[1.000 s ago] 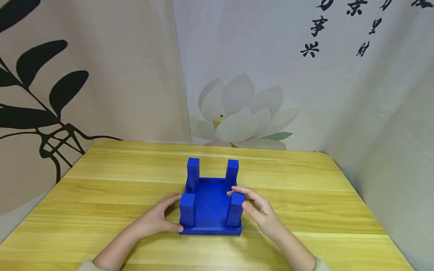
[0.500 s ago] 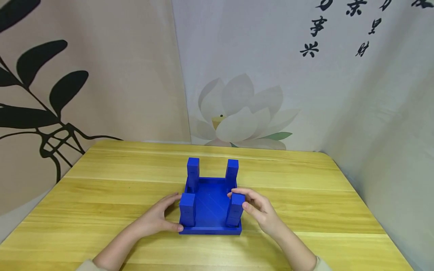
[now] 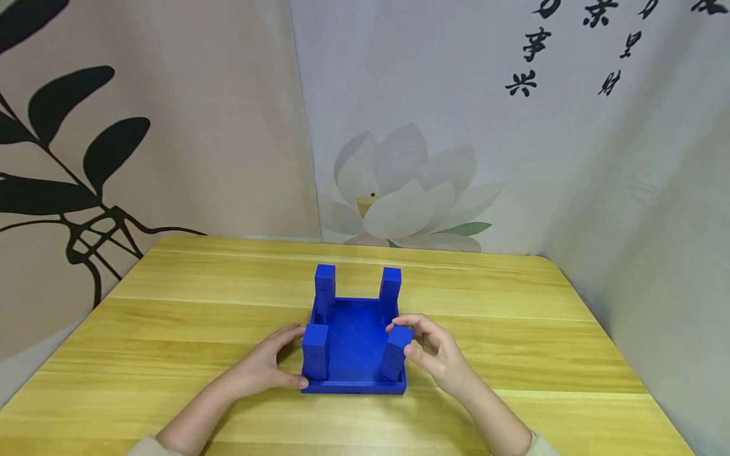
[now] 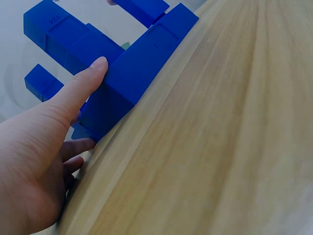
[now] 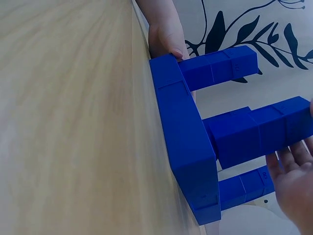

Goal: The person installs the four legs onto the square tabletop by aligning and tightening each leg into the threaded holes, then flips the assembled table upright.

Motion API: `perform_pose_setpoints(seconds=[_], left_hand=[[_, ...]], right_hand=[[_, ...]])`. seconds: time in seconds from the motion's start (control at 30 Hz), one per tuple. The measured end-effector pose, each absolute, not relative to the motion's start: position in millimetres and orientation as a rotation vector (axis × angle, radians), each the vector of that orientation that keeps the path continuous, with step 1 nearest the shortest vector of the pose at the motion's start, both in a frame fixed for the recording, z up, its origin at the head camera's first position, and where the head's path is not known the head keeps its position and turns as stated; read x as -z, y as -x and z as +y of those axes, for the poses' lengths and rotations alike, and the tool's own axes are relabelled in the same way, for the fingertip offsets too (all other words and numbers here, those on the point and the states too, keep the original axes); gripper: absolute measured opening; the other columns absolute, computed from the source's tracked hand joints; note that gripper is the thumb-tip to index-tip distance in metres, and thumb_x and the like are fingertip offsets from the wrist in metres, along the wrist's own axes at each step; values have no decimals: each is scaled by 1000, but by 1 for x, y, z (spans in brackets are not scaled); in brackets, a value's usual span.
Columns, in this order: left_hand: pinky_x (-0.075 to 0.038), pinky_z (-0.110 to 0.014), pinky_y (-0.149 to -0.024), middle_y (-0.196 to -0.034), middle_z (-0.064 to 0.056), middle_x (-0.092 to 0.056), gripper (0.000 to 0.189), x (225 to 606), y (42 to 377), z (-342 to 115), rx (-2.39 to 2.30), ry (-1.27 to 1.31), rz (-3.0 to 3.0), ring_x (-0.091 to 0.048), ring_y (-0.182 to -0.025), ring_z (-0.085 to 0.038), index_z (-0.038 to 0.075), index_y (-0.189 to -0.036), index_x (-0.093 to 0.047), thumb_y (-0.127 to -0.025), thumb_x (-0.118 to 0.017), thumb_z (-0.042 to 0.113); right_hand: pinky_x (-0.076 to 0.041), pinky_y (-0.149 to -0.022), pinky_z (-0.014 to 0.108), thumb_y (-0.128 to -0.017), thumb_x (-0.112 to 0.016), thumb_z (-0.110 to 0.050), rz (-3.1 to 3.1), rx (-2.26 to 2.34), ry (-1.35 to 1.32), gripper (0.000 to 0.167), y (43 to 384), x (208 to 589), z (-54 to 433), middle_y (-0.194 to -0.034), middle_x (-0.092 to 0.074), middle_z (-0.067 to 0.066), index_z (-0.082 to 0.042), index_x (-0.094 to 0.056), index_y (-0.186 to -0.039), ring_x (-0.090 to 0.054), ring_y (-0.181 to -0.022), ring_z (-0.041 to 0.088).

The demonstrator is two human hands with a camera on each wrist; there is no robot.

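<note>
A blue tray (image 3: 353, 387) with a low rim lies on the table, a square blue post rising at each corner. At its near left corner, my left hand (image 3: 262, 364) grips the tray, thumb on the front corner and fingers along the left side. My right hand (image 3: 441, 361) holds the near right post (image 3: 395, 358) near its top, the thumb on the right and fingers behind. This post leans a little to the right; the near left post (image 3: 315, 354) looks upright. In the right wrist view, the right hand (image 5: 296, 181) is cut off by the frame's edge.
The light wooden table (image 3: 547, 354) extends on all sides of the tray. Behind it hangs a pale cloth backdrop (image 3: 433, 76) with printed leaves, a lotus and dark characters. The far left post (image 3: 325, 291) and far right post (image 3: 390, 288) stand along the tray's back.
The near right post's top has shifted slightly to the right and leans more. My right thumb has moved slightly down and left on it. The left hand and tray stay put.
</note>
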State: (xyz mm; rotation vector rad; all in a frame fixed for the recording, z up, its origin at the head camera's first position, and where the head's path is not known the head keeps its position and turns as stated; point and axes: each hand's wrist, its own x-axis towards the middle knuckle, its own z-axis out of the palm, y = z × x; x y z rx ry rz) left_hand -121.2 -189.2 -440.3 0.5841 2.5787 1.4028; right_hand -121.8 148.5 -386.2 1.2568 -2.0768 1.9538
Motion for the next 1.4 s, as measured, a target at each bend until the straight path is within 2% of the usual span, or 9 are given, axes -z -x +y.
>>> perform_pose_setpoints(seconds=[0.17, 0.4, 0.67, 0.83, 1.07, 1.23, 1.33, 1.4], left_hand=[[-20, -66, -104, -149, -27, -27, 98, 441, 122, -190, -1405, -589, 2582, -23, -134, -50, 1, -144, -39, -67, -86, 38], [-20, -65, -105, -147, -29, -30, 96, 444, 123, -189, -1421, -637, 2597, -24, -134, -49, 0, -142, -42, -66, -87, 37], [-21, -65, -105, -148, -29, -29, 96, 442, 122, -189, -1415, -627, 2579, -24, -134, -49, 1, -143, -41, -67, -86, 37], [-21, -65, -105, -148, -29, -28, 96, 440, 122, -189, -1412, -619, 2578, -24, -134, -49, 1, -143, -41, -67, -86, 37], [-20, -66, -104, -148, -29, -29, 96, 440, 120, -188, -1404, -613, 2592, -24, -134, -50, 0, -143, -40, -67, -86, 38], [-20, -66, -104, -148, -29, -29, 96, 440, 121, -188, -1401, -615, 2595, -24, -134, -50, 0, -143, -41, -67, -86, 37], [-20, -66, -104, -148, -29, -29, 96, 440, 121, -188, -1397, -613, 2597, -24, -134, -50, 0, -143, -41, -67, -86, 38], [-20, -66, -104, -148, -29, -29, 96, 440, 121, -188, -1393, -610, 2599, -24, -134, -50, 1, -143, -41, -67, -86, 38]], right_hand=[[-38, -102, 27, -95, -55, -2, -2082, -1990, -1183, 28, 123, 387, 147, -113, -59, 18, 7, -50, -121, -50, -116, 20], [-46, -87, 24, -92, -64, -9, -1999, -2086, -1130, 32, 123, 388, 142, -109, -58, 7, 11, -49, -112, -54, -100, 15], [-42, -92, 22, -90, -68, -14, -1951, -2142, -1083, 38, 123, 391, 136, -107, -56, 8, 14, -46, -105, -54, -103, 13], [-43, -90, 22, -88, -70, -11, -1957, -2157, -1025, 38, 122, 391, 135, -106, -56, 4, 13, -44, -102, -54, -102, 13], [-44, -87, 22, -85, -72, -6, -1974, -2166, -969, 37, 121, 392, 134, -105, -56, 6, 11, -44, -102, -55, -100, 13], [-44, -92, 25, -91, -63, -5, -1957, -2165, -1075, 32, 121, 391, 136, -111, -56, 12, 12, -43, -110, -56, -106, 17], [-39, -98, 29, -95, -51, -2, -1970, -2143, -1175, 28, 122, 389, 138, -116, -56, 17, 10, -44, -119, -55, -111, 22], [-34, -103, 32, -95, -41, 1, -1965, -2131, -1248, 31, 124, 388, 140, -118, -57, 20, 9, -44, -125, -53, -114, 25]])
